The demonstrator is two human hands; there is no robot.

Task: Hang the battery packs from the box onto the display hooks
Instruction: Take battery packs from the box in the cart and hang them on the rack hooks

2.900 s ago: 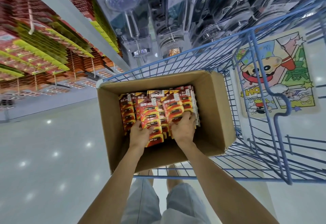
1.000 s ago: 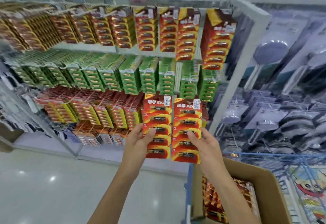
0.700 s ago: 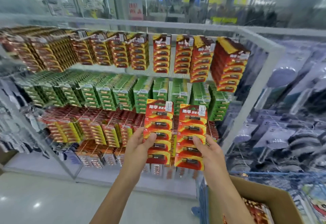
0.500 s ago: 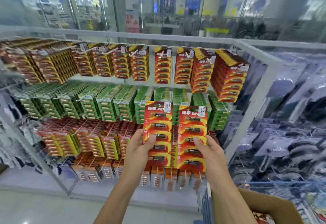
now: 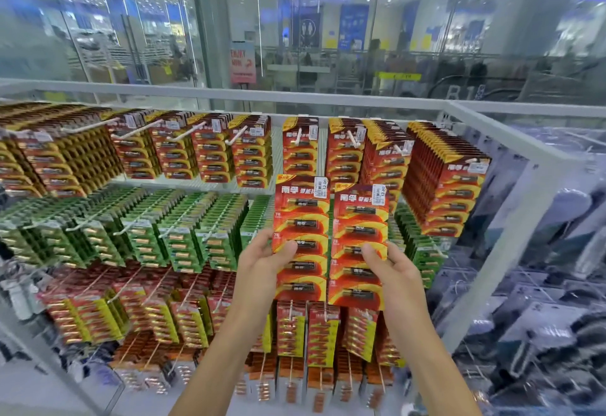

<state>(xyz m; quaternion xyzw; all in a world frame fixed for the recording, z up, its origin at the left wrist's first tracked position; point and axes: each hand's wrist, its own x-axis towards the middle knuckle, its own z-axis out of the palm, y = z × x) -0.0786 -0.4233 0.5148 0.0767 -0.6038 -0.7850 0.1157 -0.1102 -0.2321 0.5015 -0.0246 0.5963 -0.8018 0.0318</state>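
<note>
Battery packs (glossy red cards) | left hand [image 5: 262, 260] grips one stack [image 5: 301, 238] | right hand [image 5: 398, 268] grips another [image 5: 359, 245]

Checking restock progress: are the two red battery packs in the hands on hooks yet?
Not hung. Left hand and right hand each hold a red battery pack upright before the display hooks.
</note>
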